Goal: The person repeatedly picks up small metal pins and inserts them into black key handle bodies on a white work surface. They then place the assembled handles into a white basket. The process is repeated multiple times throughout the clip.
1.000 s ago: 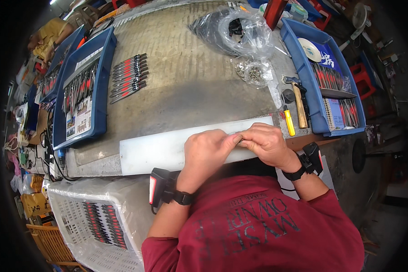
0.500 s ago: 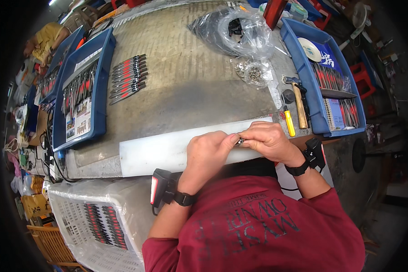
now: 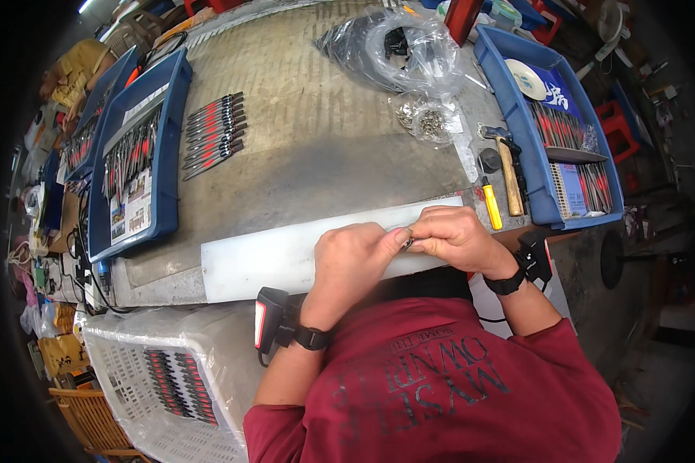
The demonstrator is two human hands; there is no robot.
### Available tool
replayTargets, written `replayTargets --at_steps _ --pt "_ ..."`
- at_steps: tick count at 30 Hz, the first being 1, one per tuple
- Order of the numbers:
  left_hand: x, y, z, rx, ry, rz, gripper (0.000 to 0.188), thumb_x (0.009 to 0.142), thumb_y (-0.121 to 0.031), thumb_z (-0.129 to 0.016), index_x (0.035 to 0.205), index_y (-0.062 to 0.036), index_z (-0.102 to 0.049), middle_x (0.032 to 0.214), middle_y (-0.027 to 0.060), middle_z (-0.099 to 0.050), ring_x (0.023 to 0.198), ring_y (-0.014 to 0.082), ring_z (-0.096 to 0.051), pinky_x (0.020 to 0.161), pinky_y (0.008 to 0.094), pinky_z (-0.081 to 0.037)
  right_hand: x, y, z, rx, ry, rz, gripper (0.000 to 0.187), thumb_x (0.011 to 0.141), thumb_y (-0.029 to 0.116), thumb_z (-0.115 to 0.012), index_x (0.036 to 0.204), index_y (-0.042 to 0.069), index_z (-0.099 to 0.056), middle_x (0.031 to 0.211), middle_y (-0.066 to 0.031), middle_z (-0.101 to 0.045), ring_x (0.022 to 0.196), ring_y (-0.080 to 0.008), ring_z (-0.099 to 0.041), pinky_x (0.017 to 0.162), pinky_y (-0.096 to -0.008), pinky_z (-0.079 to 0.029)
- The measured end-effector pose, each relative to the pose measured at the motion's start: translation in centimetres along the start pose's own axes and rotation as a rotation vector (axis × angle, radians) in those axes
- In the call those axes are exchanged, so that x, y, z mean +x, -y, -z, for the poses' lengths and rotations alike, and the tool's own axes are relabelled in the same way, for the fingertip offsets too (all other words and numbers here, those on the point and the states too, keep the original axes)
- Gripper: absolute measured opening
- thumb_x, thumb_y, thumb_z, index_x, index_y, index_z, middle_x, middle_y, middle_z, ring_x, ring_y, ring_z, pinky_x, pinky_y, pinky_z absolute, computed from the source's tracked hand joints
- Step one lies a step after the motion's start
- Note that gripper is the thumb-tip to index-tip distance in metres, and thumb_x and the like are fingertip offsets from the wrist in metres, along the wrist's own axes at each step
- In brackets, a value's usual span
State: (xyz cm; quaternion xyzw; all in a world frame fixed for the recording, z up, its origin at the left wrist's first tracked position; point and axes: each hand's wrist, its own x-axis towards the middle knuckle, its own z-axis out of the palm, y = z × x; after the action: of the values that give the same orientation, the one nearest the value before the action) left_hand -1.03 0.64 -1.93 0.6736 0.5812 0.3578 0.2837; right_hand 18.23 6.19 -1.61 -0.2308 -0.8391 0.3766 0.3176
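My left hand and my right hand meet above a long white board at the near edge of the bench. Both are closed, thumbs and fingertips pinching a small shiny metal part between them. Fingers cover most of that part, so its kind does not show. Farther off to the left, several slim tools with red-and-black handles lie side by side in a row.
Blue trays of similar tools stand left, with another blue tray right. Near my right hand lie a yellow-handled screwdriver and a hammer. Clear bags hold small parts. A white crate sits lower left.
Both hands keep their pinch on the small metal part, with only a slight shift of the fingers. The whole view has moved a little.
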Motion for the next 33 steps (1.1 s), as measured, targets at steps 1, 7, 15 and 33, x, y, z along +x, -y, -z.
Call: replayTargets --at_steps 1,7,15,33 --pt "0.0 0.0 -0.1 -0.008 -0.009 0.004 0.037 0.086 -0.032 -0.068 0.066 -0.0004 -0.064 0.048 0.0105 -0.044 0.043 0.0142 -0.039 0.043 0.0299 -0.034 -0.1 0.1 0.0 0.010 0.004 -0.036 0.016 0.076 0.007 -0.071 0.089 0.000 -0.067 0.075 -0.0129 -0.064 0.069 -0.0283 -0.061 0.063 -0.0350 -0.048" --pt "0.0 0.2 -0.3 0.023 -0.037 -0.008 0.041 0.083 -0.036 -0.069 0.063 -0.0010 -0.061 0.050 0.0120 -0.047 0.045 0.0204 -0.043 0.044 0.0336 -0.036 -0.7 0.4 -0.8 -0.141 -0.061 -0.047 0.016 0.076 0.008 -0.070 0.091 0.002 -0.068 0.077 -0.0135 -0.065 0.071 -0.0293 -0.062 0.064 -0.0349 -0.049" --pt "0.0 0.2 0.0 0.052 0.082 -0.013 0.047 0.082 -0.043 -0.066 0.057 -0.0040 -0.056 0.052 0.0151 -0.052 0.049 0.0340 -0.053 0.045 0.0407 -0.040 -0.6 -0.4 0.5 0.031 0.068 -0.041 0.016 0.076 0.007 -0.071 0.091 0.002 -0.068 0.075 -0.0125 -0.064 0.068 -0.0276 -0.061 0.062 -0.0345 -0.048" --pt "-0.1 0.3 -0.2 -0.054 0.028 0.017 0.037 0.092 -0.033 -0.059 0.076 -0.0002 -0.065 0.053 0.0092 -0.046 0.049 0.0134 -0.040 0.047 0.0291 -0.037 -0.4 -0.5 0.1 -0.075 -0.017 0.044 0.018 0.077 0.007 -0.071 0.091 -0.003 -0.066 0.070 -0.0125 -0.061 0.063 -0.0264 -0.059 0.059 -0.0348 -0.047"
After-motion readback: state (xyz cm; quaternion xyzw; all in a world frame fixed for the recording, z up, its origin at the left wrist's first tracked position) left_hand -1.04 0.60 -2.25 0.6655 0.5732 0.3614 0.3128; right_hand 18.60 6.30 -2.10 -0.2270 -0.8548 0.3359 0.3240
